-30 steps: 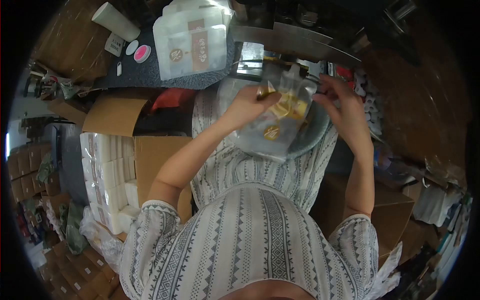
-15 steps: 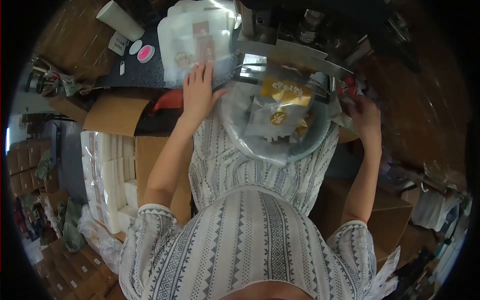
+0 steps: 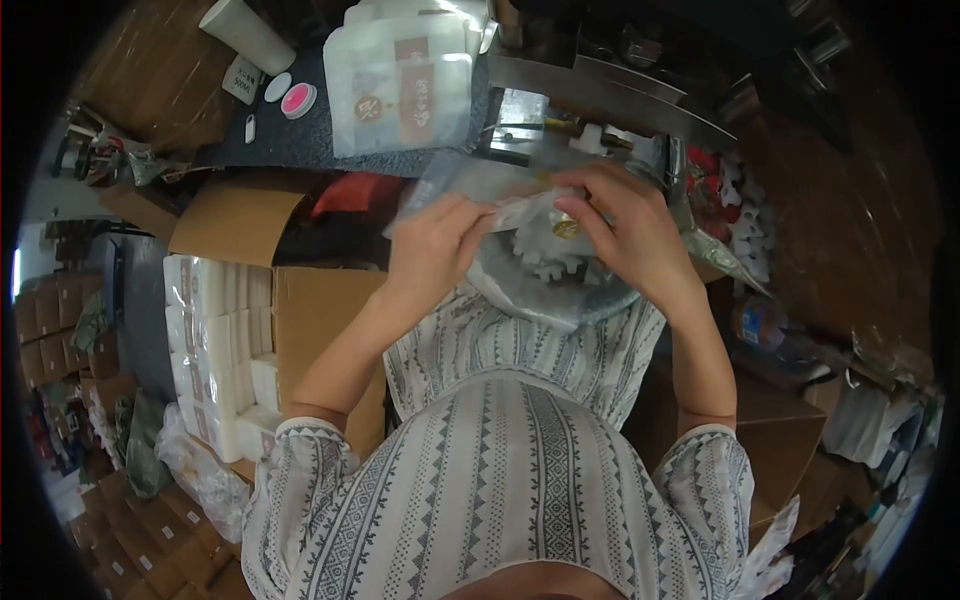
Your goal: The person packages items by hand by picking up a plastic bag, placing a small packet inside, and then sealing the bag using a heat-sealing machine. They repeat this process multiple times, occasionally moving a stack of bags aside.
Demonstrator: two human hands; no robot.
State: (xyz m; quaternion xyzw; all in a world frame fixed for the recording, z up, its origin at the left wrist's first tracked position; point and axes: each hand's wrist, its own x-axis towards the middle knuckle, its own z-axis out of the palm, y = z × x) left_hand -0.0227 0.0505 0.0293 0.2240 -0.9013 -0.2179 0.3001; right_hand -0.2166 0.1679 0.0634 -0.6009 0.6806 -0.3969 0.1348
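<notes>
Since the earlier frame, our left hand (image 3: 430, 248) has moved off the stack of pouches (image 3: 400, 95) and our right hand (image 3: 640, 232) has come in from the right side, so that both now meet above the round basin (image 3: 610, 300). Between them we have one clear plastic pouch (image 3: 512, 212), spread over the basin's upper part. Our left hand is narrow, thumb and fingers pinched on the pouch, its back turned up. Our right hand arches over from the right, thumb and index fingertips a little apart beside the pouch; we cannot tell whether they grip it. Both our forearms angle inward, elbows bent and held out at our sides.

In the basin, on our lap, we see several white toothed pieces (image 3: 560, 265), too overlapped to count, and one round gold emblem (image 3: 567, 229) near our right thumb. On the tabletop (image 3: 290, 145) lie the stack of pouches, one white cup (image 3: 248, 38) on its side, one printed card (image 3: 243, 78), one white lid (image 3: 278, 87), one round pot (image 3: 299, 100) with pink contents and one small white tag (image 3: 250, 128). To our left stand many white packs (image 3: 212, 340) in rows, beside a cardboard box (image 3: 325, 330).
</notes>
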